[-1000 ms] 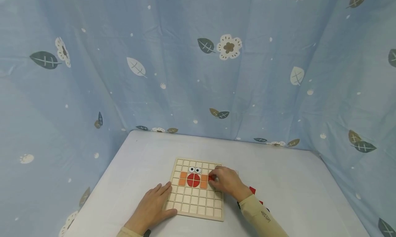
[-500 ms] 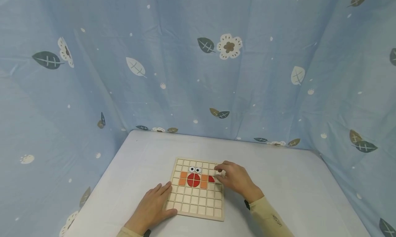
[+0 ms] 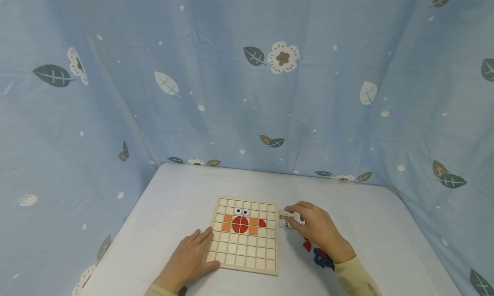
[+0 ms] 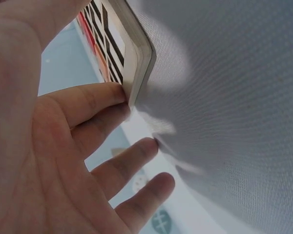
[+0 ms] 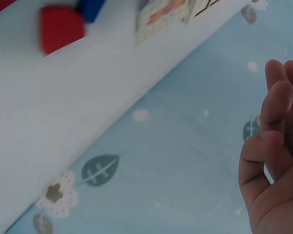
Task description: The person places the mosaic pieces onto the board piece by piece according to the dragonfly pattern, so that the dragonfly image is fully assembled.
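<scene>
A wooden grid board (image 3: pixel 245 270) lies on the white table, with two eye tiles (image 3: pixel 242 211), a red circle of quarter pieces (image 3: pixel 240 224), orange tiles (image 3: pixel 252 226) on both sides and one red quarter piece (image 3: pixel 262 223) at the right. My left hand (image 3: pixel 190 257) rests at the board's lower left, its fairly straight fingers touching the edge, as the left wrist view also shows. Right of the board, my right hand (image 3: pixel 314 225) hovers over a small printed card (image 3: pixel 286 219), partly covering it. Its fingers are loosely bent with nothing between them in the right wrist view.
Below the right hand lie a red quarter piece (image 3: pixel 307 245) and a small pile of blue pieces (image 3: pixel 320 260) with red among them, partly hidden by the wrist. A blue patterned curtain (image 3: pixel 247 94) stands behind and beside the table.
My right hand has let go of the red quarter piece, which now lies on the board, and has moved right, off the board to the card. The left hand has stayed put.
</scene>
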### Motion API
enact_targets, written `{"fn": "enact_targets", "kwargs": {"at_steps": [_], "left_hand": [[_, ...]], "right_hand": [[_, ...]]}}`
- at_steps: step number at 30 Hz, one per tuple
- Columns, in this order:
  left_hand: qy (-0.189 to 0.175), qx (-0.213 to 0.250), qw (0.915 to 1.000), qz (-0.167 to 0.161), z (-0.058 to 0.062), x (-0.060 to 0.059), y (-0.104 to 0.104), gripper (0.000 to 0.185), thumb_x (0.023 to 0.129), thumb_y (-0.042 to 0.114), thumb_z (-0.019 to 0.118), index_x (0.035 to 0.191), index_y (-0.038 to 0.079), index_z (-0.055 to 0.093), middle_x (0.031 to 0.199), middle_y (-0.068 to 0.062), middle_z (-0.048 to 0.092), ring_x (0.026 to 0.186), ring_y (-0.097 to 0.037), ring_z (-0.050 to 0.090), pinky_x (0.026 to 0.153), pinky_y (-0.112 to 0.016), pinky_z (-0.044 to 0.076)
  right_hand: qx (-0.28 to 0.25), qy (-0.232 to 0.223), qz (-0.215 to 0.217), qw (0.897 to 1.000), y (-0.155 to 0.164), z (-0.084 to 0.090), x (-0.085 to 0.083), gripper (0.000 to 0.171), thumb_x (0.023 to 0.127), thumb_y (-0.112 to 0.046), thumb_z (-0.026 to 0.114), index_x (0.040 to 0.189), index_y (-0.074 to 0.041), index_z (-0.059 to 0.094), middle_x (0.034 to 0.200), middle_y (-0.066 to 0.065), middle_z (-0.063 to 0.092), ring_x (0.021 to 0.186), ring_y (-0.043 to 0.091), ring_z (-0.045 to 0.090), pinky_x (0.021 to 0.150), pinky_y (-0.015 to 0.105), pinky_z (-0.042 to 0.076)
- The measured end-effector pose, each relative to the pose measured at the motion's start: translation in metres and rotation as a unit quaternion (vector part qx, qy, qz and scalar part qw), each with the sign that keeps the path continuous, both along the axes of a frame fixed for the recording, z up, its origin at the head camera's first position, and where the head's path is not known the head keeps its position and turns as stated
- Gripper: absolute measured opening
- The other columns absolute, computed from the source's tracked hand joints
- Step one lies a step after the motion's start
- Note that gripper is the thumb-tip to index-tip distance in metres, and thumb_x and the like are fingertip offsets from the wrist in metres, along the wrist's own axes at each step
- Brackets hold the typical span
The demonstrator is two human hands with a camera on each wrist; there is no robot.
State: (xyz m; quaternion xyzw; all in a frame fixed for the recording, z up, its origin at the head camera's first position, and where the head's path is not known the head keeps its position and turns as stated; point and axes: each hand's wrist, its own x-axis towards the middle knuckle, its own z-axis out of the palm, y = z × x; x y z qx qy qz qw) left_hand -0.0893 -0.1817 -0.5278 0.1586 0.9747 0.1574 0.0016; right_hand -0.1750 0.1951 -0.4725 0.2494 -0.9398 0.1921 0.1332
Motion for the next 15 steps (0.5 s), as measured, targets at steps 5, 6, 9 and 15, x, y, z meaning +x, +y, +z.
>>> {"fn": "enact_targets", "kwargs": {"at_steps": [5, 6, 9, 15], "left_hand": [[0.002, -0.002, 1.0000, -0.001, 0.001, 0.000, 0.000, 0.085, 0.083, 0.057, 0.076, 0.141, -0.002, 0.056, 0.151, -0.013, 0.050, 0.135, -0.043, 0.047, 0.108, -0.058, 0.042], [0.001, -0.002, 1.0000, -0.001, 0.001, 0.000, 0.000, 0.086, 0.082, 0.057, 0.076, 0.141, -0.002, 0.056, 0.152, -0.013, 0.050, 0.135, -0.043, 0.047, 0.108, -0.058, 0.042], [-0.004, -0.005, 1.0000, 0.000, 0.000, 0.000, 0.000, 0.086, 0.082, 0.058, 0.076, 0.142, -0.001, 0.056, 0.152, -0.013, 0.050, 0.136, -0.043, 0.047, 0.108, -0.058, 0.042], [-0.010, -0.005, 0.9999, 0.000, -0.001, 0.000, 0.000, 0.088, 0.082, 0.059, 0.075, 0.142, -0.001, 0.055, 0.152, -0.013, 0.050, 0.136, -0.043, 0.046, 0.109, -0.059, 0.041]], "right_hand": [[0.010, -0.012, -0.021, 1.000, 0.022, 0.000, 0.008, 0.030, 0.085, -0.027, 0.083, 0.114, -0.024, 0.076, 0.098, -0.012, 0.069, 0.069, 0.006, 0.052, 0.052, 0.019, 0.041], [0.011, -0.014, -0.024, 1.000, 0.026, -0.001, 0.009, 0.031, 0.085, -0.026, 0.084, 0.114, -0.023, 0.076, 0.098, -0.012, 0.068, 0.069, 0.007, 0.052, 0.052, 0.019, 0.041], [0.017, -0.031, -0.030, 0.999, 0.039, -0.004, 0.013, 0.031, 0.084, -0.025, 0.084, 0.115, -0.023, 0.076, 0.100, -0.011, 0.069, 0.070, 0.007, 0.052, 0.053, 0.019, 0.042], [0.031, -0.100, -0.063, 0.993, 0.059, -0.008, 0.024, 0.031, 0.084, -0.026, 0.084, 0.113, -0.023, 0.076, 0.104, -0.011, 0.070, 0.072, 0.005, 0.051, 0.058, 0.018, 0.048]]}}
